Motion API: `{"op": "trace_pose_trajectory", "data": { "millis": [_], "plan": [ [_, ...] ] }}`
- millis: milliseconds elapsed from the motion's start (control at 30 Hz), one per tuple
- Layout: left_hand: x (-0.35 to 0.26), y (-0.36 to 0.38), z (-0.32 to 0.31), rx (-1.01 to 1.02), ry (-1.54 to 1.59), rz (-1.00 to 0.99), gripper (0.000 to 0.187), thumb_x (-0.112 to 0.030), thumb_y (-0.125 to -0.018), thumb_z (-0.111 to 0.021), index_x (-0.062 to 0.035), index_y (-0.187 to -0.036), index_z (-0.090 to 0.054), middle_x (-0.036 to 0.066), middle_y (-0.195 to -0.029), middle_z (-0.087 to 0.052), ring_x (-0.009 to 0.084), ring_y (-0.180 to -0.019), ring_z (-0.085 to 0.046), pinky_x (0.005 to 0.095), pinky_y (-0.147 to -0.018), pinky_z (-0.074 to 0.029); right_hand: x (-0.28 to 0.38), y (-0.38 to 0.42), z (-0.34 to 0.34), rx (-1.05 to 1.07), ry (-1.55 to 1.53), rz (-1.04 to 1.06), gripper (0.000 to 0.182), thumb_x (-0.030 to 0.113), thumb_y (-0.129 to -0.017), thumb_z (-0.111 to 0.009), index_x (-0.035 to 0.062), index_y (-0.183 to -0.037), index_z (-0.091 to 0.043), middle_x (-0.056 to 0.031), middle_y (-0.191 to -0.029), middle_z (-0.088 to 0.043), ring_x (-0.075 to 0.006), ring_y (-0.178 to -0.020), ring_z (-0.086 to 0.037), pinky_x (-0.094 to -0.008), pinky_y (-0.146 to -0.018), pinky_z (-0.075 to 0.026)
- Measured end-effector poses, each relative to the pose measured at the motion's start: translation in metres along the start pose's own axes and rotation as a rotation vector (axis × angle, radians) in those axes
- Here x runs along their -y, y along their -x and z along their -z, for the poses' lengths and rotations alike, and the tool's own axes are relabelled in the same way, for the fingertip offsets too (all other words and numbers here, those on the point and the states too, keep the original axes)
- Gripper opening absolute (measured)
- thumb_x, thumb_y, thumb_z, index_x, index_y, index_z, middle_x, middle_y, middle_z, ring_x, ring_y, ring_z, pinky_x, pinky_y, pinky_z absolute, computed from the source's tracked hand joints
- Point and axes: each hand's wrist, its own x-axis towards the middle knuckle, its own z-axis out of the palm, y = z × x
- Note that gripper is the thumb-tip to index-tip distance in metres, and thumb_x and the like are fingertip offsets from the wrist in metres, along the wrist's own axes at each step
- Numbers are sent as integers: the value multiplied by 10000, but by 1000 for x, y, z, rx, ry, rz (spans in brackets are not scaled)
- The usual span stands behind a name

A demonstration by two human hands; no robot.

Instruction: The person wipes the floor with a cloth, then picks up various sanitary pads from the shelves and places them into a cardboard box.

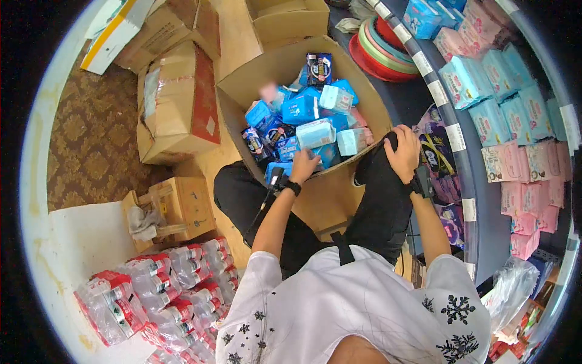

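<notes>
My left hand [305, 166] reaches over the near side of an open cardboard box [242, 85]. Its fingertips are at the lower edge of a light-blue packet [315, 133], with thumb and fingers apart; no firm grip shows. Blue packets [300, 109], dark packets [319, 68] and a few pink ones lie in a loose heap inside the box. Resting on my right knee [382, 176], beside the box's right corner, my right hand [403, 155] has its fingers spread and holds nothing. Both wrists carry black bands.
Shelves on the right hold light-blue packets [488, 121] and pink packets [524, 200]. Colored basins [382, 54] are stacked beyond the box. Closed cartons [176, 103], a wooden stool [188, 206] and shrink-wrapped bottles [163, 285] stand to the left.
</notes>
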Motion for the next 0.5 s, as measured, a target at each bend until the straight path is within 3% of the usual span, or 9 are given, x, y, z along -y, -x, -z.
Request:
{"op": "trace_pose_trajectory", "data": {
  "millis": [67, 100, 167, 267, 300, 367, 433, 500],
  "plan": [
    [-56, 27, 4, -551, -491, -261, 394, -249, -667, -646, 19, -918, -503, 200, -911, -512, 350, -861, -482, 421, -725, -414, -1, 0, -3, 9, -10, 3, 316, 204, -715, -596, 55, -982, -519, -93, -1038, -497, -264, -979, -467, -389, -852, -339],
    [-77, 32, 6, -644, -509, -326, 424, -171, -596, -669, 9, -928, -477, 201, -921, -494, 361, -857, -483, 433, -720, -413, 0, -1, -1, 7, -15, -4, 312, 204, -716, -594, 52, -979, -520, -93, -1039, -498, -265, -979, -467, -390, -852, -339],
    [-112, 35, 16, -634, -659, -352, 463, -118, -613, -639, 3, -1018, -449, 202, -1015, -456, 356, -906, -468, 447, -745, -402, 1, -1, -1, 8, -19, -8, 308, 204, -718, -591, 50, -975, -522, -93, -1040, -498, -266, -980, -467, -390, -851, -339],
    [-117, 9, 19, -704, -1015, -446, 498, -82, -676, -569, -45, -1149, -420, 200, -1159, -404, 359, -1058, -412, 512, -831, -345, -1, -2, -2, 11, 6, -5, 297, 207, -720, -587, 46, -962, -526, -97, -1031, -503, -267, -976, -467, -393, -843, -340],
    [-119, 6, 22, -588, -976, -392, 490, -80, -717, -519, -84, -1194, -405, 179, -1214, -381, 364, -1113, -376, 563, -866, -293, -2, -2, -3, 6, 2, 10, 286, 215, -721, -585, 47, -945, -527, -98, -1017, -507, -271, -966, -471, -396, -832, -344],
    [-55, -56, 18, -442, -989, -214, 453, -104, -732, -506, -86, -1176, -420, 153, -1172, -433, 350, -1072, -413, 571, -849, -303, -1, -2, -5, -53, -23, 41, 265, 257, -724, -584, 50, -880, -531, -103, -971, -525, -284, -916, -487, -408, -787, -358],
    [-40, -87, 24, -400, -985, -157, 462, -110, -710, -534, -77, -1159, -429, 141, -1114, -471, 349, -1027, -437, 563, -818, -330, -1, -4, -1, -44, -8, 36, 296, 332, -738, -567, 43, -802, -555, -124, -900, -544, -296, -868, -496, -416, -748, -364],
    [-73, -41, 25, -413, -978, -266, 522, -90, -647, -594, -63, -1142, -433, 140, -1051, -490, 361, -973, -451, 521, -794, -373, -3, -2, -3, -50, -14, 32, 296, 328, -768, -518, 39, -819, -558, -130, -896, -542, -287, -888, -496, -418, -765, -360]
  ]
}}
